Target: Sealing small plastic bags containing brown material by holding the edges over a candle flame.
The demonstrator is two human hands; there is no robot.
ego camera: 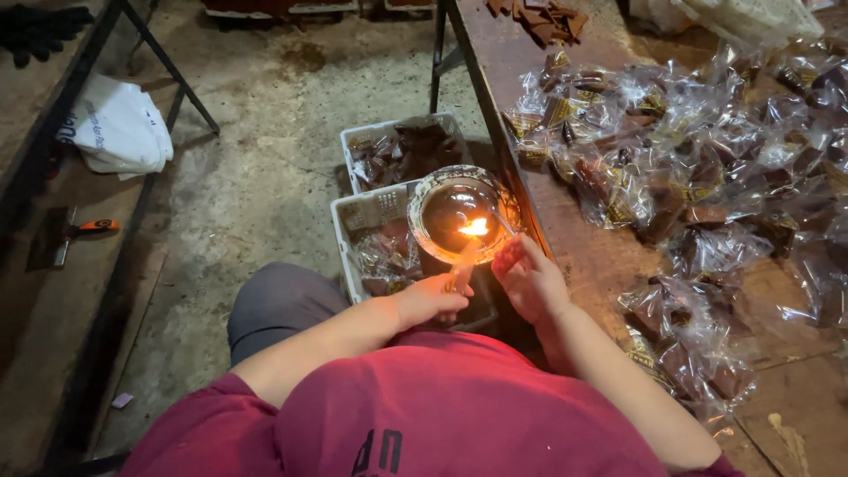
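Observation:
My left hand [433,299] grips a pale candle [463,265] that stands upright, its flame [475,227] burning in front of a glass bowl [456,212] of dark liquid. My right hand [527,278] is beside the flame, fingers pinched on something thin near it; I cannot tell what it is. Both hands are over my lap, next to the edge of the wooden table [601,265]. The bowl rests on white crates [358,212] filled with wrapped brown pieces.
A heap of clear-wrapped brown sweets [698,150] covers the table to my right. Unwrapped brown pieces [548,18] lie at its far end. A white bag [119,128] and an orange-handled tool [84,230] sit on a low shelf at left. The floor is bare concrete [265,177].

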